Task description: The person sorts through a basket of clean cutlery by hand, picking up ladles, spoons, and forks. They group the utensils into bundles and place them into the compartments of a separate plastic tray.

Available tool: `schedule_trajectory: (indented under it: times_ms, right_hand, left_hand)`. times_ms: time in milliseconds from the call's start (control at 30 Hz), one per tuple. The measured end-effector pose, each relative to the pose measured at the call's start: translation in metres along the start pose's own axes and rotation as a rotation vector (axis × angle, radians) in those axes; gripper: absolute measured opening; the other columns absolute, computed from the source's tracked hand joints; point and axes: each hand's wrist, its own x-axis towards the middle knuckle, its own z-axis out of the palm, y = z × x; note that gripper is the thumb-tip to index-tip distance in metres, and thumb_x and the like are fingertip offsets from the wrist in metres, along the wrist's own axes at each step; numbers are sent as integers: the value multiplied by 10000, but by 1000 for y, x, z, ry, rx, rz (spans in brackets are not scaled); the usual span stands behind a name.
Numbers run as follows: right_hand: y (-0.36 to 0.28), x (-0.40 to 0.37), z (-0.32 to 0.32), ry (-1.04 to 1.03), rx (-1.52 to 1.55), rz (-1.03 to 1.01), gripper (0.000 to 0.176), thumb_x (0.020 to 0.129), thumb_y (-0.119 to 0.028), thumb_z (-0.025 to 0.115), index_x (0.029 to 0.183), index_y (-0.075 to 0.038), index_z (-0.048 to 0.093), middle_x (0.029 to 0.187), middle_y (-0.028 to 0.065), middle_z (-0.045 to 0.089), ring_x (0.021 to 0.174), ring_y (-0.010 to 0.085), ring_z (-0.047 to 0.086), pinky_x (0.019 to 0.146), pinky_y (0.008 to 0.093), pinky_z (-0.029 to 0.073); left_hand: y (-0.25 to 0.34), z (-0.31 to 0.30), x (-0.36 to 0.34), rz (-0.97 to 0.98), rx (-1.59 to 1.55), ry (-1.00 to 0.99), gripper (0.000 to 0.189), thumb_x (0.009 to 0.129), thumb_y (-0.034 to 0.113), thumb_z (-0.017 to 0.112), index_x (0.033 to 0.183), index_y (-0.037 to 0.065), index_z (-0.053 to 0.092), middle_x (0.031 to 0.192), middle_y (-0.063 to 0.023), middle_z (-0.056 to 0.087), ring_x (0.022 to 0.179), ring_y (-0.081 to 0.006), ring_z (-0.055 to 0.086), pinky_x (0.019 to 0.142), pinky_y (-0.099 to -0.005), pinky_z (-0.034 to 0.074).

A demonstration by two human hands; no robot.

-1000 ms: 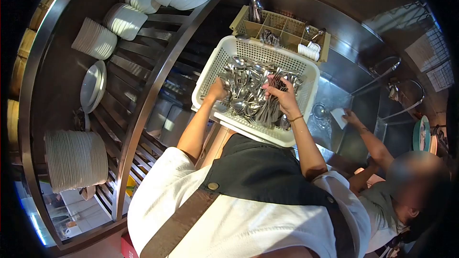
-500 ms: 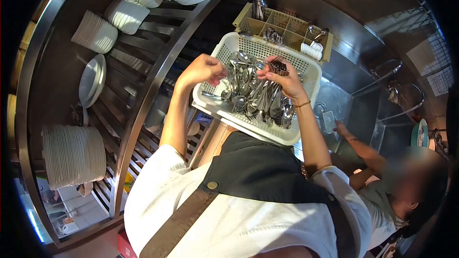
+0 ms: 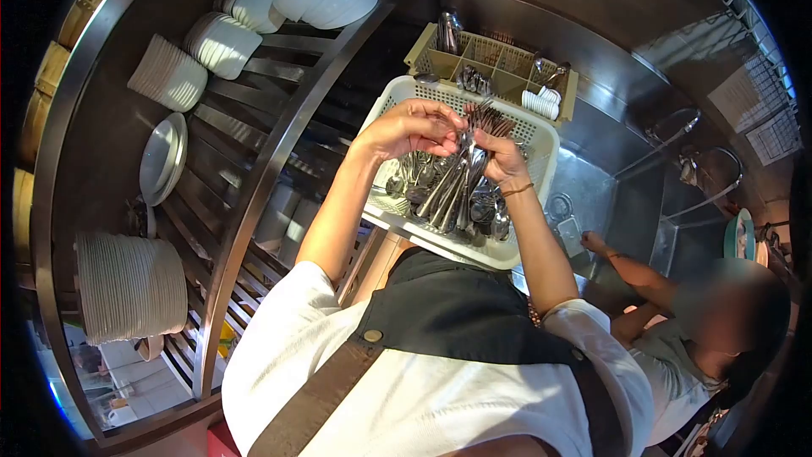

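A bunch of metal forks (image 3: 489, 121), tines pointing up and away, is gripped in my right hand (image 3: 505, 158). Its handles slant down over a heap of mixed cutlery (image 3: 431, 182) in a white perforated plastic basket (image 3: 541, 178). My left hand (image 3: 414, 131) is just left of the bunch, fingers bent and fingertips pinched together against it. A shiny metal piece shows at those fingertips, too small to name. Spoons lie among the heap below both hands.
Behind the basket stands a beige divided cutlery rack (image 3: 507, 76) with spoons in some compartments. A metal sink (image 3: 584, 173) lies to the right, where a co-worker's hand (image 3: 595, 243) reaches in. On the left, a slatted metal shelf (image 3: 279, 135) carries stacked plates (image 3: 133, 288) and bowls (image 3: 222, 44).
My left hand has moved right, from over the basket's left side to the forks in my right hand. The forks now stand more upright. The co-worker's hand has shifted slightly.
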Motion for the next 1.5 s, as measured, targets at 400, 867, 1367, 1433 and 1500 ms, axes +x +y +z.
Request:
schedule_trajectory:
  times_ms: [400,867,1367,1433,1500]
  right_hand:
    - [3,3,4,103,-194,53,332,834,21,611,1159,-4,552,939,131,626,775,178,627,674,318,533]
    - [60,-51,2,149,-1018,53,230,768,4,653,993,-25,620,831,15,634,712,89,624,647,227,516]
    - [59,-66,-15,389,-780,-38,219,789,6,697,951,20,550,864,94,659,792,154,672,700,252,553]
    - [57,-71,-19,399,-687,-35,192,804,17,673,953,11,552,842,98,659,765,146,668,700,248,553]
    - [60,-72,-22,394,-711,-65,174,810,14,668,944,6,558,809,74,647,695,121,642,639,243,532]
  left_hand:
    - [-11,-24,29,139,441,461,300,886,299,645,801,12,660,633,-16,599,574,-99,593,504,-248,469]
    - [-130,-147,45,-501,1473,683,314,661,198,733,900,2,680,956,-217,671,909,-366,655,822,-412,527]
    - [-156,-150,6,-347,1120,685,696,672,288,821,1179,-5,444,1063,-244,628,1032,-406,597,885,-422,478]
    - [-158,-147,2,-300,1082,677,736,626,190,833,1199,9,407,1045,-259,626,1016,-420,596,874,-418,478]
    - [-167,-136,9,-268,1193,868,769,613,142,800,1231,30,355,1026,-267,626,992,-423,604,859,-428,481]
